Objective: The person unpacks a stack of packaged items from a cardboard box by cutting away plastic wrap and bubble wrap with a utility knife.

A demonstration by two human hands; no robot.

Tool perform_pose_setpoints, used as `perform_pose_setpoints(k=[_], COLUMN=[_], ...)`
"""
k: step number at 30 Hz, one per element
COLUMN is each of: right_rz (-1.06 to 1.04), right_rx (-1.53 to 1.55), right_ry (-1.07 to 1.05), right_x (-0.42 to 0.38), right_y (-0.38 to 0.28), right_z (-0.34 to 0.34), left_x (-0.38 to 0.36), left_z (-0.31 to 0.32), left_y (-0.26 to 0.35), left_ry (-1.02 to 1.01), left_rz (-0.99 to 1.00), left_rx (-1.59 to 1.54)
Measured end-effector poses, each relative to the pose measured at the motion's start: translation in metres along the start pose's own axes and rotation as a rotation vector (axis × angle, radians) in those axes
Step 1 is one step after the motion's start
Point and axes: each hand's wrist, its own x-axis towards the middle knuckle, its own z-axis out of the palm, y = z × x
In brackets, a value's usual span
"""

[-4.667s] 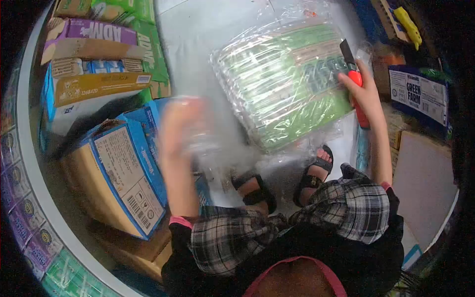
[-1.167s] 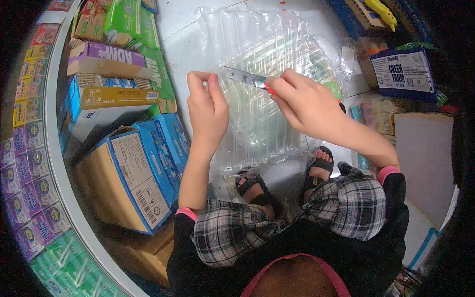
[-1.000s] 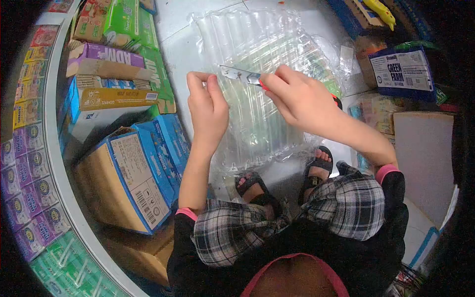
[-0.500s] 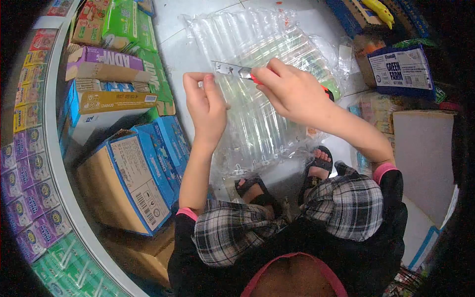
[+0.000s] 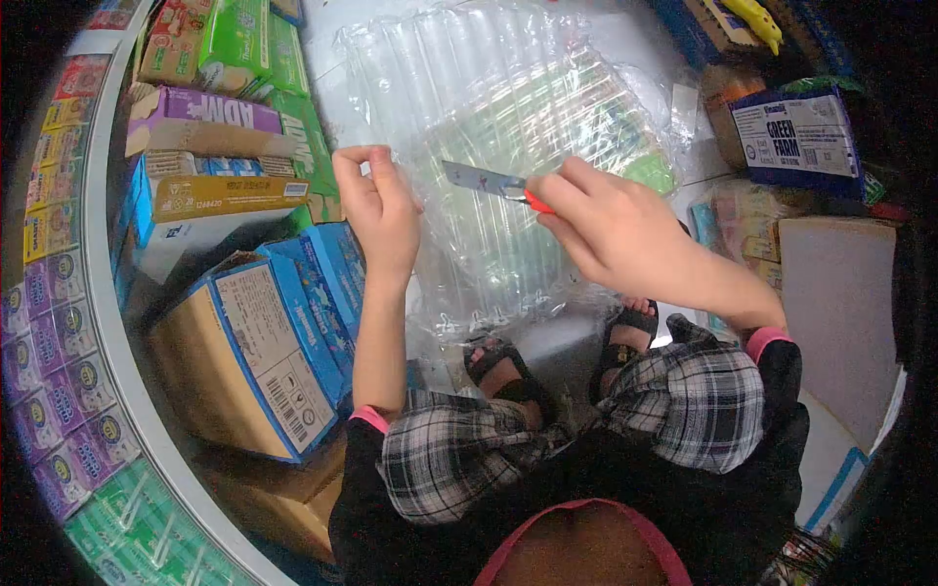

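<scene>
In front of my feet lies a clear inflated air-column wrap (image 5: 469, 73), with something green and printed showing through it. My left hand (image 5: 383, 220) is closed in a pinch at the left side of the wrap, apparently on its thin plastic edge. My right hand (image 5: 625, 230) is shut on a knife (image 5: 486, 183) with a red handle. The knife's blade points left, above the wrap, toward my left hand. The handle is mostly hidden in my fist, and whether the blade touches the plastic is hard to tell.
Along the left stand opened cartons: a blue-and-brown box (image 5: 274, 352), a purple ADM box (image 5: 210, 112) and green packs (image 5: 234, 44). A glass-edged shelf (image 5: 147, 342) curves beside them. On the right are a Green Farm pack (image 5: 796, 137) and a pale board (image 5: 840, 322).
My left hand has shifted left, and the wrap's left edge also lies further left. My right hand has drawn the knife right and toward me, widening the distance between my hands.
</scene>
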Motion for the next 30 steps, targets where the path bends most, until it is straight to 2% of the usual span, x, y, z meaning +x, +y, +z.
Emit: perform_pose_setpoints(k=[8, 12, 14, 15, 17, 20, 21, 23, 27, 30], right_rz=[0.095, 0.081, 0.098, 0.106, 0.116, 0.123, 0.131, 0.137, 0.134, 0.13], right_rx=[-0.105, 0.031, 0.047, 0.063, 0.077, 0.098, 0.089, 0.081, 0.045, 0.036], right_ry=[-0.005, 0.037, 0.024, 0.005, -0.019, -0.077, -0.09, -0.102, -0.091, -0.081], right_x=[0.011, 0.005, 0.003, 0.001, -0.001, -0.004, -0.004, -0.003, -0.001, -0.001], right_y=[0.012, 0.016, 0.021, 0.024, 0.026, 0.025, 0.025, 0.025, 0.023, 0.023], right_z=[0.011, 0.008, 0.012, 0.015, 0.019, 0.022, 0.023, 0.025, 0.026, 0.027], left_x=[-0.023, -0.008, -0.004, -0.004, -0.007, -0.01, -0.01, -0.009, -0.012, -0.016], left_z=[0.018, 0.004, 0.003, 0.006, 0.012, 0.012, 0.013, 0.015, 0.014, 0.016], left_y=[-0.004, -0.026, -0.034, -0.04, -0.046, -0.039, -0.038, -0.037, -0.035, -0.029], left_ry=[-0.064, -0.062, -0.06, -0.06, -0.187, -0.253, -0.252, -0.22, -0.23, -0.164], left_rz=[-0.096, -0.113, -0.521, -0.524, -0.407, -0.447, -0.449, -0.263, -0.217, -0.139], left_rx=[-0.161, -0.355, -0.476, -0.478, -0.22, -0.099, -0.099, -0.099, -0.073, -0.01])
